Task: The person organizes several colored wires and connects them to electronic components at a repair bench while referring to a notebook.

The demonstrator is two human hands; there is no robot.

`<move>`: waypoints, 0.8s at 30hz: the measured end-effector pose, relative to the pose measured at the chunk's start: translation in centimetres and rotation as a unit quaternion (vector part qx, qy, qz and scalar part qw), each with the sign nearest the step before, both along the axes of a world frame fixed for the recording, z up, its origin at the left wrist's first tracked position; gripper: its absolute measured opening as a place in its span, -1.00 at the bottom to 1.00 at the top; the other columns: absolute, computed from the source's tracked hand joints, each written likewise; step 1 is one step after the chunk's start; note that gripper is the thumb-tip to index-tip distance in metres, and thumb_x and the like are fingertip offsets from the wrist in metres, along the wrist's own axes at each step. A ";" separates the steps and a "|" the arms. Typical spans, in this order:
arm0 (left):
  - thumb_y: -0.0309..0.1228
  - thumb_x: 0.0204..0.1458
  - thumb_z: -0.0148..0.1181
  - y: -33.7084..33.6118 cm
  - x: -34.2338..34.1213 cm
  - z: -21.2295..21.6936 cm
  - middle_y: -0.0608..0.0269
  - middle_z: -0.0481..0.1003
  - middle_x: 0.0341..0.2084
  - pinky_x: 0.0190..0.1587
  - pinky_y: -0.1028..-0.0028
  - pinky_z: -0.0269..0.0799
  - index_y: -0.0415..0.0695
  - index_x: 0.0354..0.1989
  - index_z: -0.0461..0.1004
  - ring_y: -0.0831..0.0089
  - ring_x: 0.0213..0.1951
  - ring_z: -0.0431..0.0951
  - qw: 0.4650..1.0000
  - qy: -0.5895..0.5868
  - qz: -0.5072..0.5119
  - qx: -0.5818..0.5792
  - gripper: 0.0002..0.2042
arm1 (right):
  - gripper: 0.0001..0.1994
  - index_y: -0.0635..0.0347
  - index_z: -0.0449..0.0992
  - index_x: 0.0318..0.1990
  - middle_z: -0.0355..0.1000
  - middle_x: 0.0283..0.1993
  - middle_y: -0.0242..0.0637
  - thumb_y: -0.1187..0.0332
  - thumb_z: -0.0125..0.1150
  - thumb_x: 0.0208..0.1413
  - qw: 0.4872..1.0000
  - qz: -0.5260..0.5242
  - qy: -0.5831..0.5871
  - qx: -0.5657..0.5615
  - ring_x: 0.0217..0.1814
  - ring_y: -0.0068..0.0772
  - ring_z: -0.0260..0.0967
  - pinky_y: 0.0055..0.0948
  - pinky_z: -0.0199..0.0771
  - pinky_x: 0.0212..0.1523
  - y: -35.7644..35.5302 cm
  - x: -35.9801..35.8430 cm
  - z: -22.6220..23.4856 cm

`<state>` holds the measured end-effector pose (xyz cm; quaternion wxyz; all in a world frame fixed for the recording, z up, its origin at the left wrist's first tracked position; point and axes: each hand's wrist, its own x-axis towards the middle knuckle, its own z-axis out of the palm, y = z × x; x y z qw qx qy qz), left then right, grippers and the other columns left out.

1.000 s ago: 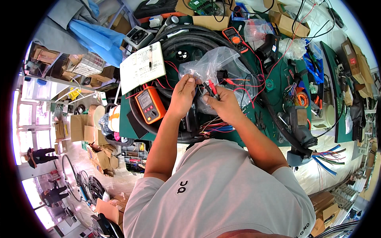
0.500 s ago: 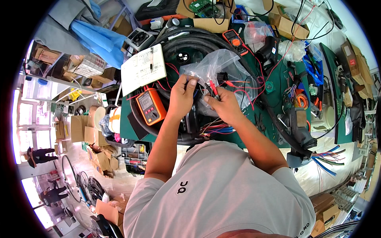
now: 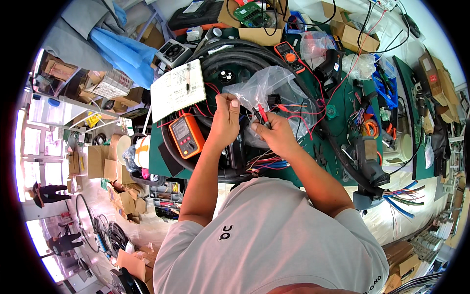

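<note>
My right hand is closed around a pair of test probes, a red probe and a black probe, their tips pointing up and away from me. To its left, my left hand has its fingers curled in and the thumb against them; whatever it may hold is hidden. Beyond both hands a clear plastic bag lies crumpled, with a black connector on it. An orange multimeter with a grey display rests left of my left forearm. Colored wires fan out below my hands.
An open notebook with a pen on it lies at the left. Thick black cable coils behind the bag. A second multimeter stands farther back. To the right are a grey power tool, a blue bin and loose tools on the green table.
My left thumb and fingers have shifted slightly. My right hand has dropped a little toward me, still with the probes in it. The whole view has moved slightly.
</note>
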<state>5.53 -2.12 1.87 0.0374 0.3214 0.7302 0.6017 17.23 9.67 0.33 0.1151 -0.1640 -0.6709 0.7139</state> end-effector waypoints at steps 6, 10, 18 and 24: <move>-0.27 0.30 -0.08 -0.3 -0.4 0.1 0.38 0.28 -0.49 -0.37 0.58 0.21 -0.19 -0.25 0.30 0.64 -0.44 0.21 0.998 -0.048 -0.006 -0.040 -0.78 | -0.84 0.24 0.47 -0.37 0.27 -0.64 -0.50 0.35 0.28 0.08 1.000 0.001 0.004 0.006 -0.62 -0.71 0.13 -0.55 0.11 -0.61 0.1 0.0 -0.3; -0.31 0.27 -0.01 -0.4 -0.4 0.3 0.32 0.35 -0.51 -0.35 0.52 0.28 -0.25 -0.25 0.32 0.60 -0.44 0.27 0.994 -0.105 -0.020 -0.035 -0.78 | -0.83 0.25 0.46 -0.39 0.27 -0.65 -0.49 0.35 0.28 0.07 1.000 0.001 0.007 0.014 -0.62 -0.70 0.13 -0.54 0.11 -0.61 0.1 -0.1 -0.4; -0.29 0.23 0.08 -0.6 -0.7 -0.1 0.30 0.45 -0.38 -0.16 0.53 0.31 -0.28 -0.25 0.43 0.57 -0.29 0.37 0.979 -0.186 -0.080 -0.005 -0.75 | -0.81 0.25 0.43 -0.44 0.25 -0.66 -0.47 0.34 0.29 0.07 1.000 -0.002 -0.011 0.019 -0.63 -0.68 0.13 -0.52 0.11 -0.63 0.2 -0.2 -0.2; -0.26 0.21 0.10 -0.9 -0.5 0.8 0.35 0.44 -0.46 -0.30 0.60 0.29 -0.26 -0.21 0.46 0.64 -0.40 0.36 0.971 -0.219 -0.096 -0.004 -0.74 | -0.81 0.25 0.44 -0.43 0.24 -0.66 -0.49 0.34 0.29 0.07 1.000 0.001 -0.009 0.015 -0.64 -0.70 0.10 -0.53 0.07 -0.65 0.1 -0.2 -0.1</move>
